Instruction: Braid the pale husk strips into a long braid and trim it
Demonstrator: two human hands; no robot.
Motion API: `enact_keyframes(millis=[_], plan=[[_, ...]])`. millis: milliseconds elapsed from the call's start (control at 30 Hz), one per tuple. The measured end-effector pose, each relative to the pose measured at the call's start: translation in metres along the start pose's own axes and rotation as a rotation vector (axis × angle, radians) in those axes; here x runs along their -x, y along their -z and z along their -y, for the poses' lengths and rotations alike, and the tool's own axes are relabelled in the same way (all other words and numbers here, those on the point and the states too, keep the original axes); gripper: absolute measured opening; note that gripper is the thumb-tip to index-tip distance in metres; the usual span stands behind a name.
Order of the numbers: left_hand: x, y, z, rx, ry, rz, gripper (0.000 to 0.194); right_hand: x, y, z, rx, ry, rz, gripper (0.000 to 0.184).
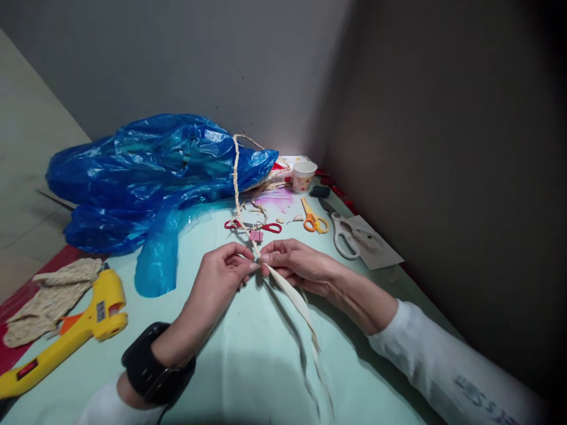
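Note:
A pale braided cord point(236, 171) runs from the heap at the back down to my fingers over the middle of the table. My left hand point(225, 268) pinches the cord's near end from the left. From the right, my right hand point(299, 264) grips the same spot, its fingertips almost touching the left ones. Out of this pinch a flat cream strip point(295, 298) hangs toward me, twisted and thin at its lower end. Fingers partly hide the point where strands meet. Just beyond lie red-handled scissors point(271, 227) and a small pink piece point(256, 236).
A yellow glue gun point(84, 330) and a woven straw piece point(57, 298) lie at left. Behind sits a large blue plastic bag point(150, 171). On the right are a paper cup point(303, 177), orange scissors point(313, 219), white-handled scissors point(343, 239) and a card point(376, 245) near the wall.

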State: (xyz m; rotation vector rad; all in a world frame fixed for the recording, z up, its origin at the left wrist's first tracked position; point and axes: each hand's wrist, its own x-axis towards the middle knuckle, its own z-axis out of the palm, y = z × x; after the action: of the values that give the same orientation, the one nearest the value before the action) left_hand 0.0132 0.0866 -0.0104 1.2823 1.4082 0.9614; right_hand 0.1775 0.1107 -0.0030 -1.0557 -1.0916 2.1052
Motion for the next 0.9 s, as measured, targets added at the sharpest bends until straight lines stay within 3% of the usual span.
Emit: enact_keyframes(millis=[333, 667, 900], plan=[[0.000, -0.001, -0.005, -0.113, -0.009, 0.055, 0.012, -0.002, 0.004, -0.003, 0.053, 0.019, 0.012, 0.011], [-0.003, -0.010, 0.001, -0.068, 0.004, -0.035, 0.004, -0.002, 0.003, -0.002, 0.120, 0.036, -0.020, 0.022], [-0.002, -0.012, 0.002, 0.144, 0.010, -0.012, 0.003, 0.000, -0.006, -0.007, 0.189, 0.114, -0.057, 0.025]])
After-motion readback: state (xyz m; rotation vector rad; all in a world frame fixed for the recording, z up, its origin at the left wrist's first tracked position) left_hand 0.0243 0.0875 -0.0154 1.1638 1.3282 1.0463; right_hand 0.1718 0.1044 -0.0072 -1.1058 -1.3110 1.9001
